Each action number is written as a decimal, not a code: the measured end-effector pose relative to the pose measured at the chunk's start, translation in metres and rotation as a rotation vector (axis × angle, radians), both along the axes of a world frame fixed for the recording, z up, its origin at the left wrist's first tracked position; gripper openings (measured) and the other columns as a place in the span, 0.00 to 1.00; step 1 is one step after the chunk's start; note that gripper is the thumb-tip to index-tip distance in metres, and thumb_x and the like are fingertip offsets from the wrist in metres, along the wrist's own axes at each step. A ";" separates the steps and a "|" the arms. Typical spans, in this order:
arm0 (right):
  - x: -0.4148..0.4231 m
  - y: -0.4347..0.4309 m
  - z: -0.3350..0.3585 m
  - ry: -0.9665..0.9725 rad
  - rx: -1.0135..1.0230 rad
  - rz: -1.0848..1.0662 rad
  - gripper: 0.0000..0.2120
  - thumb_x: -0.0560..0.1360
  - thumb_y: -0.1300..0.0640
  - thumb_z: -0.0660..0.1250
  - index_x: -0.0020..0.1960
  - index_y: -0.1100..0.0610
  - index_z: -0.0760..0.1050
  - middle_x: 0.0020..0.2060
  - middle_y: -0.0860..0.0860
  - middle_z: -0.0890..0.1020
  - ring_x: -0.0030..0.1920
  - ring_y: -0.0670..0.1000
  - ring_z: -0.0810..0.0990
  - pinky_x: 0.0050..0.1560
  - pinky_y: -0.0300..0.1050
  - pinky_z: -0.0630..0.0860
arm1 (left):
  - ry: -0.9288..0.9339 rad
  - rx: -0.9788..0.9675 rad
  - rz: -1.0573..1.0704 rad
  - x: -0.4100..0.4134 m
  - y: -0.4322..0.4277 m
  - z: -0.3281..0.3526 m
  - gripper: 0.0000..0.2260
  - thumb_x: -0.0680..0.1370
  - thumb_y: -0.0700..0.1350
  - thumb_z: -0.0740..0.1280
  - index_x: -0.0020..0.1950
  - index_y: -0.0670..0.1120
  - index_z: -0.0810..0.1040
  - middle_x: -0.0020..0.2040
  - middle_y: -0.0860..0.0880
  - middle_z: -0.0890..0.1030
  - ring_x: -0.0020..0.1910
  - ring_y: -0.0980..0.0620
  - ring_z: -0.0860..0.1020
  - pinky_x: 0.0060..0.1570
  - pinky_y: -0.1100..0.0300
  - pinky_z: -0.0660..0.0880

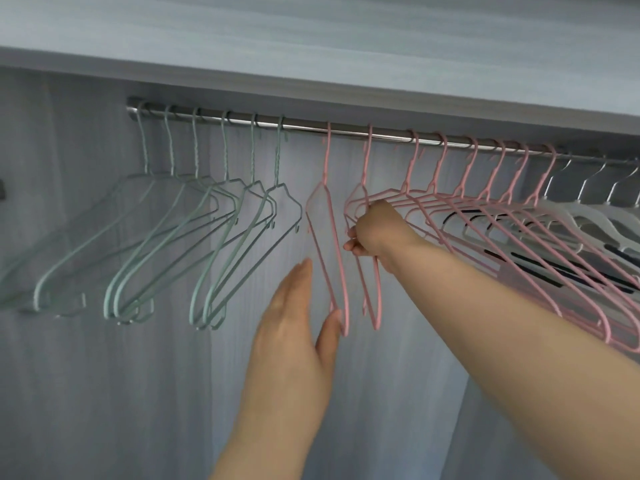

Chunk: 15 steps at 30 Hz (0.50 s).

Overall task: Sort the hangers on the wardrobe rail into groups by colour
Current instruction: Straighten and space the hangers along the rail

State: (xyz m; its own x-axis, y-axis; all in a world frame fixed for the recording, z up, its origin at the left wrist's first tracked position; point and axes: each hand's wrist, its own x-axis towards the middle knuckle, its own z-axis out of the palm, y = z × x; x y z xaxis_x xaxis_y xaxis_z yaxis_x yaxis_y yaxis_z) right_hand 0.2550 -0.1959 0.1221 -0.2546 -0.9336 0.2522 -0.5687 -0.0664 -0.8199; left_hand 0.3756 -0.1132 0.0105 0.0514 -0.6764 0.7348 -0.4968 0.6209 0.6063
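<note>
Hangers: three colour runs are hanging along the wardrobe rail (311, 128): green hangers (221, 216) toward its far-left end, pink hangers (485, 209) from its middle onward, white hangers (595, 216) at its right end.
Loose pair: two pink ones are hanging apart from their group, nearer the rail's middle. The first pink hanger (327, 237) is sitting closest to the green run; the second pink hanger (370, 292) is hanging just beside the packed pink group.
Right hand: the right hand (372, 230) is curling round the shoulder wire of the second pink hanger, gripping it below the rail.
Left hand: the left hand (298, 327) is staying flat with fingers straight, its thumb touching the lower corner of the first pink hanger, steadying it rather than holding it.
Step in hand: judging by the layout, the person is closing up the pink group, so sorting is looking nearly done.
Doing it well: sliding the hook along the rail toward the pink group is likely working better than lifting it off; keeping the hanger square to the rail should stop its wire tangling with neighbours, whose shoulders are overlapping closely.
Risk: the thin wires may be snagging on each other's small notch hooks.
Surroundings: a pale blue shelf (311, 46) is running above the rail, and the wardrobe back panel (398, 375) is showing behind.
</note>
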 end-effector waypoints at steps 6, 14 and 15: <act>0.003 0.005 0.008 0.565 -0.071 -0.183 0.21 0.80 0.58 0.52 0.71 0.65 0.56 0.68 0.62 0.63 0.67 0.61 0.65 0.65 0.50 0.65 | -0.067 0.143 -0.155 -0.008 -0.003 -0.015 0.29 0.76 0.55 0.59 0.72 0.58 0.48 0.71 0.59 0.62 0.67 0.66 0.63 0.60 0.76 0.55; 0.038 0.015 0.014 0.724 -0.057 -0.087 0.20 0.79 0.60 0.56 0.69 0.65 0.59 0.64 0.61 0.70 0.62 0.58 0.72 0.46 0.39 0.65 | -0.107 0.190 -0.198 -0.004 -0.016 -0.018 0.32 0.74 0.57 0.62 0.73 0.55 0.50 0.72 0.58 0.64 0.67 0.60 0.66 0.66 0.66 0.62; 0.041 0.011 0.013 0.733 0.029 -0.095 0.20 0.79 0.61 0.56 0.69 0.66 0.59 0.63 0.61 0.72 0.60 0.58 0.74 0.44 0.39 0.65 | -0.124 0.189 -0.195 -0.007 -0.019 -0.018 0.31 0.75 0.55 0.62 0.73 0.54 0.50 0.71 0.57 0.64 0.67 0.60 0.66 0.65 0.66 0.62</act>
